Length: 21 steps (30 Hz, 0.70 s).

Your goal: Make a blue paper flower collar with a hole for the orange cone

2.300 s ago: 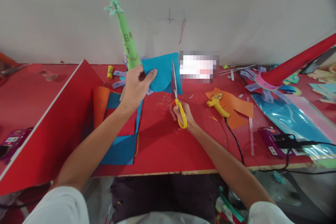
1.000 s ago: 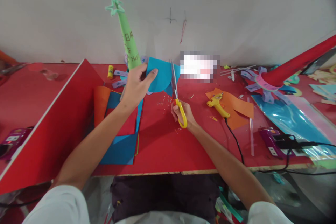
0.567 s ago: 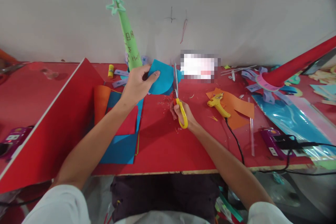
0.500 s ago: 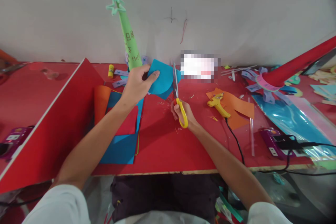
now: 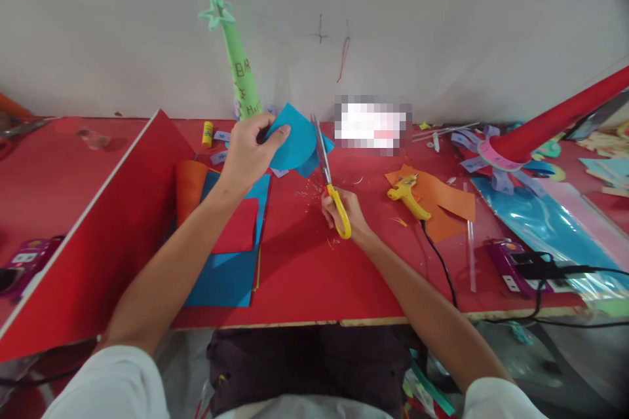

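My left hand (image 5: 253, 150) pinches a sheet of blue paper (image 5: 295, 144) by its left corner, thumb on top, above the table. The sheet has a rounded lower right edge, and a further blue piece shows behind and beyond it. Yellow-handled scissors (image 5: 325, 160) are in my right hand (image 5: 351, 213), blades pointing up and away. Their blades lie at the paper's right edge and look nearly together; whether paper is between them I cannot tell. Close behind my left hand stands a green paper cone (image 5: 240, 65) with writing and a star-shaped top.
A yellow glue gun (image 5: 410, 196) lies on orange paper (image 5: 442, 229) at right, its cord running over the table edge. A red board (image 5: 98, 229) stands at left beside stacked blue sheets (image 5: 221, 285). Behind are a glue stick (image 5: 207, 134) and a red cone (image 5: 560, 111).
My left hand and the blue paper have shifted slightly left and turned. The scissors' blades have come closer together and tilted left, with my right hand almost in place.
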### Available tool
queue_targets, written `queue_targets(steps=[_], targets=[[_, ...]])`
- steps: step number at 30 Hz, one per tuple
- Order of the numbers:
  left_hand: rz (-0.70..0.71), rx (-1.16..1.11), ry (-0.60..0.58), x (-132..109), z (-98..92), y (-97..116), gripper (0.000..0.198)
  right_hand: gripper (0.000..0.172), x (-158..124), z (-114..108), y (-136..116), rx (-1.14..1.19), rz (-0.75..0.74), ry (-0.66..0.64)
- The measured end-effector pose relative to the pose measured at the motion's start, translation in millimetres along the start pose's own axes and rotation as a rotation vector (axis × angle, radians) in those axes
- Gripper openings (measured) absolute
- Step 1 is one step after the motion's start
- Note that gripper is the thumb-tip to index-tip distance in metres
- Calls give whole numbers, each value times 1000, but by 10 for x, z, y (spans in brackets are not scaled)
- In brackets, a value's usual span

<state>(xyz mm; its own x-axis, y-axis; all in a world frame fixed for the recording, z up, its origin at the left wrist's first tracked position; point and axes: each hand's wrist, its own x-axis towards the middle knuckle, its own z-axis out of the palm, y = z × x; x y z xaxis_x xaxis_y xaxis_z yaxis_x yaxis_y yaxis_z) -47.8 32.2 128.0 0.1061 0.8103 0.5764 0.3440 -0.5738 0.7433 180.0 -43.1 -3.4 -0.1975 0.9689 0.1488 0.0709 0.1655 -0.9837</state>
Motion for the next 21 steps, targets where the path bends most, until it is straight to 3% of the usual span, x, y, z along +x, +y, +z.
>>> queue_targets(steps=[6,11,16,21], targets=[[-25,-23,49,14,-57,23,42,68,1,-6,-37,-3,76,37],[-127,-257,50,27,-27,-45,31,74,11,63,-136,119,104,94],[-225,-429,58,15,49,-173,34,77,26,103,-174,188,126,111],[-337,-543,17,-30,90,-128,38,80,13,127,-175,192,120,80]])
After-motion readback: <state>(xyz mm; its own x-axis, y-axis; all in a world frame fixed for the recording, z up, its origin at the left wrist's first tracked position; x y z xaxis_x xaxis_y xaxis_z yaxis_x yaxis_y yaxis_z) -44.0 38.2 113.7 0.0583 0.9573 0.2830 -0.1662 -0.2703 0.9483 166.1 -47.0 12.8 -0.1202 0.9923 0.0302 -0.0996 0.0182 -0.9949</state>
